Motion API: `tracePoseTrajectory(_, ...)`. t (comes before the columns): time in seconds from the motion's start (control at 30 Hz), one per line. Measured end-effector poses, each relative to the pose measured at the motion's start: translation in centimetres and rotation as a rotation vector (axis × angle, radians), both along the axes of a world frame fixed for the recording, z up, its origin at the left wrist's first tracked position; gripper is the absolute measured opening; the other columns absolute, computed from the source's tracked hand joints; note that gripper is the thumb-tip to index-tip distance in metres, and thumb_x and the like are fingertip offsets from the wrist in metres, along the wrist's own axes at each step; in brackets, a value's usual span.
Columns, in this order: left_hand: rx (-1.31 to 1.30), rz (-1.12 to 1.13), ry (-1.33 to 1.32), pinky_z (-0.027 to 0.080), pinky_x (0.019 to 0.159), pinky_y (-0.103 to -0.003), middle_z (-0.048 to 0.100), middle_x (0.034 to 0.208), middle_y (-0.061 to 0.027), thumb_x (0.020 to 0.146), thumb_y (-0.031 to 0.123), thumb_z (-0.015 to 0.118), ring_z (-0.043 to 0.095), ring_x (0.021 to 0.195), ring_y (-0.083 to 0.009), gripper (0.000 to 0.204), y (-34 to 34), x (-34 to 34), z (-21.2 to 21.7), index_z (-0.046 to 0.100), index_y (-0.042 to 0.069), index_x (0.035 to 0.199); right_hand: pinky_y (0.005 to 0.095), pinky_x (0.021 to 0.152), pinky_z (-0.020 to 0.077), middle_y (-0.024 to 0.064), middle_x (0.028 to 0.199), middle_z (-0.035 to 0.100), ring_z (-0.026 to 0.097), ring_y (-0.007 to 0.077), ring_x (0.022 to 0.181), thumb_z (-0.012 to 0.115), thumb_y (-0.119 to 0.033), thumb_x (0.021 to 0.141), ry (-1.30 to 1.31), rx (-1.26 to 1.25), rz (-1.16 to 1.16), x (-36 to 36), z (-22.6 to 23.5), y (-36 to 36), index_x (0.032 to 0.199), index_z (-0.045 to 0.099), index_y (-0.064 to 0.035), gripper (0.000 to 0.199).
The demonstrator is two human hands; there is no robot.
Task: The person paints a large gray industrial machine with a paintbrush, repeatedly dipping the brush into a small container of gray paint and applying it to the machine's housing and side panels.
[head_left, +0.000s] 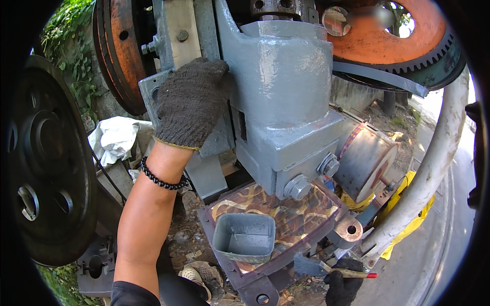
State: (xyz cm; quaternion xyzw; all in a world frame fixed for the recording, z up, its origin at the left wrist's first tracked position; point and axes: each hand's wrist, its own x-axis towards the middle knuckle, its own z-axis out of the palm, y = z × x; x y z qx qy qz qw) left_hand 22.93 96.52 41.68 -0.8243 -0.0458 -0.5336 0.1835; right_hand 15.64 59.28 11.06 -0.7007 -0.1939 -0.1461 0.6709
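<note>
Across the frame, press body (pixel 286 97): grey-painted casting with two hex bolts low on its face, filling the centre.
Flywheel (pixel 120 51): rust-orange, upper left; toothed gear (pixel 408 46) upper right, partly cut off.
Black wheel (pixel 46 163): at far left, rim cropped.
Bed plate (pixel 286 214): mottled brown, below the ram.
Grey metal tray (pixel 245 237): small rectangular cup, sitting empty on the plate's near edge.
Left hand (pixel 191 102): gloved, laid flat on the machine's side, fingers spread, gripping nothing.
Right hand (pixel 343 285): gloved, closed around a red-tipped stick (pixel 352 274), low right.
Step, judged: bracing beside the press with the tray in place.
Next move: probably steady handling, fingers clear of the ram.
Hidden: die area behind the casting; right forearm out of view.
</note>
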Motion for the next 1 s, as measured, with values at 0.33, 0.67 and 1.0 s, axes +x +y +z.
tracePoseTrajectory(0.33,0.077,-0.092,-0.053,0.059,0.093,-0.047,0.075,0.112,-0.0163,0.093,0.020,0.069,0.073,0.104,-0.0355,0.026,-0.3,0.0,0.2,0.077,0.010,0.117,0.0316,0.064,0.0448,0.0020,0.083,0.059,0.055,0.0136,0.072,0.073,-0.025,0.098,0.023,0.112,-0.051,0.7,-0.3,0.4,0.094,0.062,-0.0051,0.023)
tracePoseTrajectory(0.67,0.014,-0.094,-0.014,0.058,0.084,-0.048,0.072,0.101,-0.0165,0.097,0.030,0.067,0.072,0.095,-0.0359,0.025,-1.2,-0.8,0.1,0.075,0.008,0.107,0.0320,0.065,0.0462,0.0036,0.080,0.060,0.057,0.0158,0.069,0.071,-0.027,0.099,-0.055,-0.101,-0.036,0.5,1.1,-0.5,0.097,0.061,-0.0039,0.026)
tracePoseTrajectory(1.0,0.034,-0.003,-0.002,0.060,0.083,-0.047,0.074,0.104,-0.0143,0.097,0.027,0.068,0.074,0.095,-0.0338,0.023,-0.9,-1.0,0.2,0.076,0.011,0.110,0.0321,0.065,0.0474,0.0045,0.082,0.061,0.058,0.0161,0.070,0.071,-0.027,0.100,-0.073,-0.186,-0.118,0.1,1.1,-0.4,0.102,0.062,-0.0030,0.026)
